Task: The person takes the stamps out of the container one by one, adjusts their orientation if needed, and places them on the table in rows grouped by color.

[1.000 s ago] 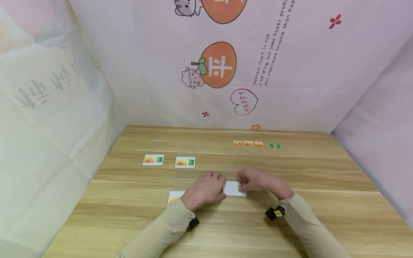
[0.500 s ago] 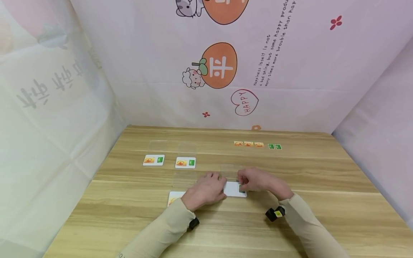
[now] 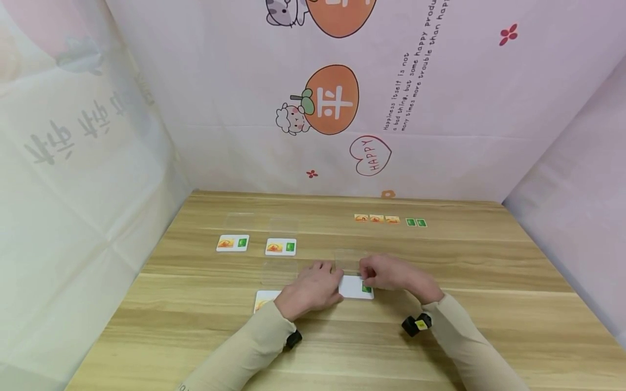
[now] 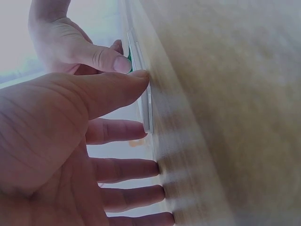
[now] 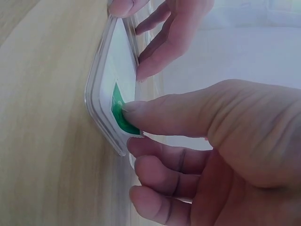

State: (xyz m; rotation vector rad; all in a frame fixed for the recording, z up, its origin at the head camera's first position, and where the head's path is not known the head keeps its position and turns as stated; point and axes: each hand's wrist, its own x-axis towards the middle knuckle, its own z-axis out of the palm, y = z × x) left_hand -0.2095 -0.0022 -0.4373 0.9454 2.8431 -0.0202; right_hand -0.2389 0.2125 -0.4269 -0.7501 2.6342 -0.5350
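Note:
A white card [image 3: 350, 287] with rounded corners lies on the table between both hands; in the right wrist view its edge looks thick and layered. My left hand [image 3: 314, 288] holds its left end between thumb and index finger, the other fingertips resting on the table. My right hand [image 3: 389, 271] pinches a small green sticker [image 5: 120, 113] at the card's right end. The thumb lies on the sticker's face and the index finger is at its raised edge. The remaining fingers curl beside the card.
Two finished-looking cards, a left card [image 3: 232, 243] and a right card [image 3: 281, 247], carry orange and green stickers. Another card [image 3: 264, 300] is partly behind my left forearm. Clear plates [image 3: 279, 273] lie about. Orange stickers [image 3: 376, 219] and green stickers [image 3: 416, 222] line the back.
The green sticker sits slightly lower and flatter at the card's right end than before. Both hands stay almost in the same place.

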